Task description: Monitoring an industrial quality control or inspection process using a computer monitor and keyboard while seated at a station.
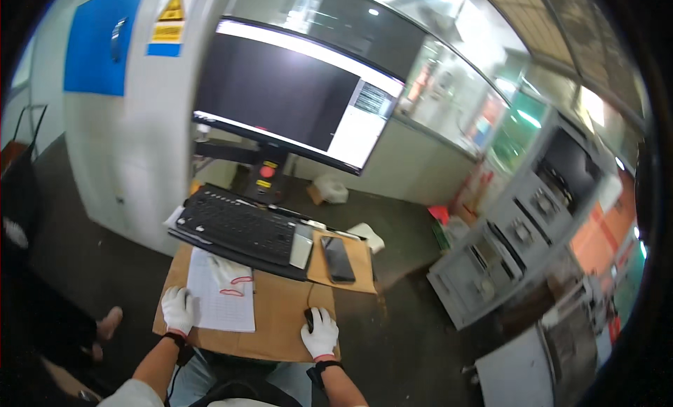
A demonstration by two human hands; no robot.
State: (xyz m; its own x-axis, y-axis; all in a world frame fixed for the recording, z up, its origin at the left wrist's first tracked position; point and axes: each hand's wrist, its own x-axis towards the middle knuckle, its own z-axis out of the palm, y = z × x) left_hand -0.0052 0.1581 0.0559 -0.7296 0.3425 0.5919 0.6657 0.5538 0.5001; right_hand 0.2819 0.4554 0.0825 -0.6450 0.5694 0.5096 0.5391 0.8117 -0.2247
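Observation:
My right hand (322,335), in a white glove with a red cuff, rests over a black computer mouse (308,320) on a brown cardboard-covered board. My left hand (177,310), gloved the same way, lies at the board's left side, touching the edge of a printed sheet (217,310); its fingers are stretched out and nothing shows in them. A spare pair of white gloves (229,272) lies on the sheet. Beyond it sits a black keyboard (235,223). To the right of the keyboard, a dark smartphone (338,260) lies on a cardboard piece (364,274).
A large lit monitor (287,91) stands behind the keyboard, above a red button (266,172). On the left is a tall pale cabinet (158,140) with a blue panel. A grey equipment rack (491,267) leans into view at the right. Someone's bare foot (109,323) shows at lower left.

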